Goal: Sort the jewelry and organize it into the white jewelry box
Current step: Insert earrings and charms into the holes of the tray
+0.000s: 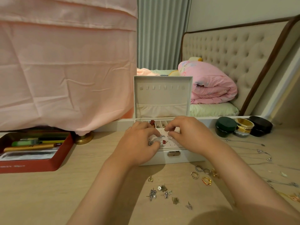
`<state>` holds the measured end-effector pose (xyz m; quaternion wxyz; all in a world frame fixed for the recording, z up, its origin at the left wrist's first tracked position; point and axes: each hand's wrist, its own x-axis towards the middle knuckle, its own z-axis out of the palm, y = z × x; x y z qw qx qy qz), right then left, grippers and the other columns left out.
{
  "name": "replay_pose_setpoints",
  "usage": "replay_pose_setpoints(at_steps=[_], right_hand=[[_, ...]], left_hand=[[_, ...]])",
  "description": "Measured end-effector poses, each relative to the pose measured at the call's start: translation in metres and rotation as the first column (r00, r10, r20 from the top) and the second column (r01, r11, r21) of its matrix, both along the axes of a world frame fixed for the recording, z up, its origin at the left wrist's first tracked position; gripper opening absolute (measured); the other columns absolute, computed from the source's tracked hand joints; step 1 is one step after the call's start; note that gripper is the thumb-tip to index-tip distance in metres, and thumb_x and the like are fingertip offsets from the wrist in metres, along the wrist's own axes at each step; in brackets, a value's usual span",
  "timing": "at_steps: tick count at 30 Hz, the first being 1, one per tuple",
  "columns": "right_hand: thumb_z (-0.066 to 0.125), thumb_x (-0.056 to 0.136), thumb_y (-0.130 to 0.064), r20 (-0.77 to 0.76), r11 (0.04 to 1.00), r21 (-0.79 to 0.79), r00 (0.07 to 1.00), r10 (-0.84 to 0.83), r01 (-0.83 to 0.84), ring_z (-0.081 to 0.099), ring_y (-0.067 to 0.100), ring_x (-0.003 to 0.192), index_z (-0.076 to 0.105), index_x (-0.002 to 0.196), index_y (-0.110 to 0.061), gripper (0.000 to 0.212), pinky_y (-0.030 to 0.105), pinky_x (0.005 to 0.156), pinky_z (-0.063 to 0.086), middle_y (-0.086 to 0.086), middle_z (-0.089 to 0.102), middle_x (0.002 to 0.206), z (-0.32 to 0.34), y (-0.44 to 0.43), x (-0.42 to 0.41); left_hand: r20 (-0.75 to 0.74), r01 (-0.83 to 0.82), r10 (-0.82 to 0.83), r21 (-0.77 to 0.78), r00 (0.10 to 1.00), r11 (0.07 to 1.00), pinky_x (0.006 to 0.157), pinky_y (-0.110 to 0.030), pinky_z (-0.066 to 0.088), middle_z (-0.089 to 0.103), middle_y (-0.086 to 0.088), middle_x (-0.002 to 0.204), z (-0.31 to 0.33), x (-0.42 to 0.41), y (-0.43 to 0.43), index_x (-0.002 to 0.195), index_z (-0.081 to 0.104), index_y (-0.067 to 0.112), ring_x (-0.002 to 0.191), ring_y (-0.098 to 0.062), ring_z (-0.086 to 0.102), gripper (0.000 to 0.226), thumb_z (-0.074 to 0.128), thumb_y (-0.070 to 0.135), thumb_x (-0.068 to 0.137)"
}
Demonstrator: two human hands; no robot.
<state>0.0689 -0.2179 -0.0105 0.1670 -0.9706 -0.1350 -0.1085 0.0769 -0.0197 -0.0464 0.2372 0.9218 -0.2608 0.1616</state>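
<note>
The white jewelry box (162,158) stands open on the wooden table, lid upright. Both my hands are over its perforated earring panel (172,142). My left hand (139,143) has its fingers curled and pinches a small silver earring (162,136) on the panel. My right hand (186,133) pinches a small silver piece (169,138) just beside it. A red earring (164,142) sits on the panel, and a red piece (152,122) lies in a back compartment. Loose earrings (164,192) and rings (203,173) lie on the table in front of the box.
A red tray (32,166) with pens sits at the left. Three round jars (243,127) stand at the right, with thin necklaces (259,151) spread below them. A pink cloth hangs at the back left; a bed with a pink quilt lies behind.
</note>
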Motion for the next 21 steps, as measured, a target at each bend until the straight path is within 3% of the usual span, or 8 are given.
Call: replay_pose_setpoints(at_steps=[3, 7, 11, 14, 21], right_hand=[[0.068, 0.094, -0.030, -0.014, 0.997, 0.068, 0.999, 0.046, -0.045, 0.053, -0.012, 0.071, 0.075, 0.099, -0.036, 0.010, 0.018, 0.070, 0.043, -0.019, 0.067, 0.097, 0.007, 0.000, -0.024], [0.072, 0.091, -0.028, -0.243, 0.987, 0.067, 0.957, 0.160, -0.148, 0.059, -0.013, 0.068, 0.078, 0.093, -0.035, 0.009, 0.013, 0.066, 0.044, -0.020, 0.070, 0.086, 0.003, 0.012, -0.054], [0.071, 0.091, -0.028, -0.285, 0.983, 0.043, 0.941, 0.184, -0.179, 0.065, -0.002, 0.083, 0.077, 0.101, -0.035, 0.014, 0.025, 0.083, 0.055, -0.017, 0.072, 0.093, -0.018, 0.028, -0.068], [0.067, 0.093, -0.030, -0.241, 0.979, -0.046, 0.954, 0.181, -0.198, 0.066, 0.008, 0.088, 0.075, 0.110, -0.036, 0.020, 0.028, 0.080, 0.053, -0.011, 0.073, 0.100, -0.035, 0.039, -0.068], [0.069, 0.090, -0.036, -0.217, 0.958, -0.162, 0.956, 0.198, -0.235, 0.064, 0.019, 0.095, 0.075, 0.109, -0.034, 0.020, 0.032, 0.077, 0.050, -0.004, 0.068, 0.098, -0.057, 0.048, -0.056]], left_hand=[[0.026, 0.017, -0.016, -0.036, 1.000, 0.999, 0.083, -0.029, 0.041, 0.056, 0.015, 0.098, 0.006, -0.013, 0.003, 0.098, 0.066, 0.035, 0.097, -0.008, 0.047, 0.012, 0.061, 0.039, 0.088], [-0.061, 0.045, -0.045, 0.011, 0.997, 0.999, 0.066, -0.028, 0.046, 0.059, 0.015, 0.081, 0.011, -0.036, 0.010, 0.086, 0.058, 0.035, 0.077, -0.004, 0.054, 0.003, 0.060, 0.037, 0.084], [-0.143, 0.013, 0.008, 0.150, 0.990, 0.989, 0.061, -0.024, 0.043, 0.062, 0.017, 0.078, -0.001, -0.049, 0.019, 0.089, 0.060, 0.034, 0.075, -0.003, 0.057, 0.009, 0.057, 0.041, 0.085], [-0.228, 0.005, 0.036, 0.179, 0.973, 0.984, 0.059, -0.018, 0.037, 0.063, 0.018, 0.080, -0.016, -0.054, 0.027, 0.091, 0.062, 0.036, 0.075, -0.002, 0.056, 0.011, 0.057, 0.041, 0.083], [-0.326, -0.001, 0.062, 0.183, 0.943, 0.983, 0.063, -0.017, 0.038, 0.062, 0.021, 0.078, -0.030, -0.050, 0.035, 0.089, 0.061, 0.039, 0.073, 0.003, 0.054, 0.010, 0.058, 0.034, 0.080]])
